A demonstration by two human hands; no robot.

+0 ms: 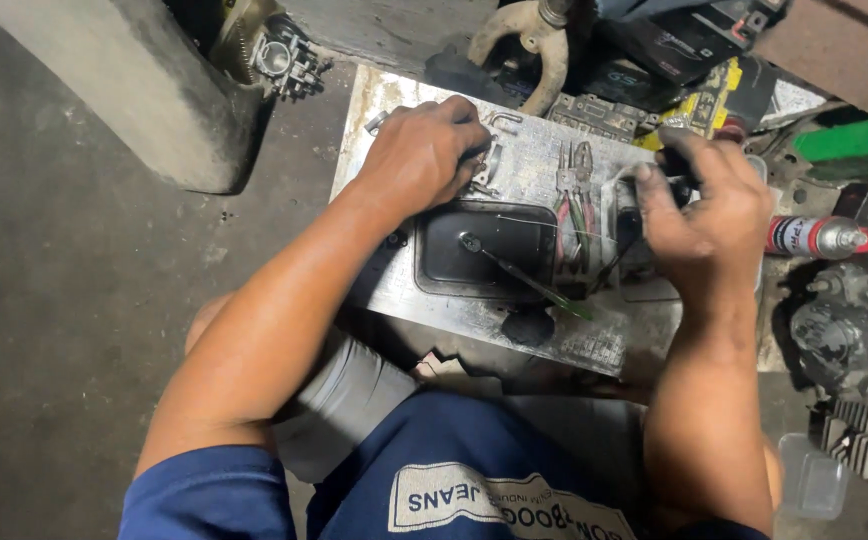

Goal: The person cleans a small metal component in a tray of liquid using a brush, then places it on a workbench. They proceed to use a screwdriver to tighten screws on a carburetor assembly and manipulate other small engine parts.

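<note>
At the far left a slanted concrete block [124, 90] ran out of the top edge, and a geared metal part [269, 50] behind it was half lost in shadow. Your left hand [419, 155] lay knuckles-up on the scratched metal plate [404, 290], fingers curled down over a small bright metal piece [484, 165]; your palm covered most of it, so you could not tell its kind or whether you truly gripped it. Just below that hand sat a shallow black tray [444, 250] with a screwdriver [524, 280] lying across its corner, and beside it a pair of pliers [574, 200] with red and green handles. Your right hand [709, 215] was closed round a small dark object [676, 185] at the plate's right edge, which your fingers hid almost wholly. Further right, a spray can [819, 237] lay on its side, a green bottle [854, 140] was cut off by the frame, and a grey engine part [854, 330] blurred into gloom. The plate rested on a grimy, dim concrete floor [54, 300].
</note>
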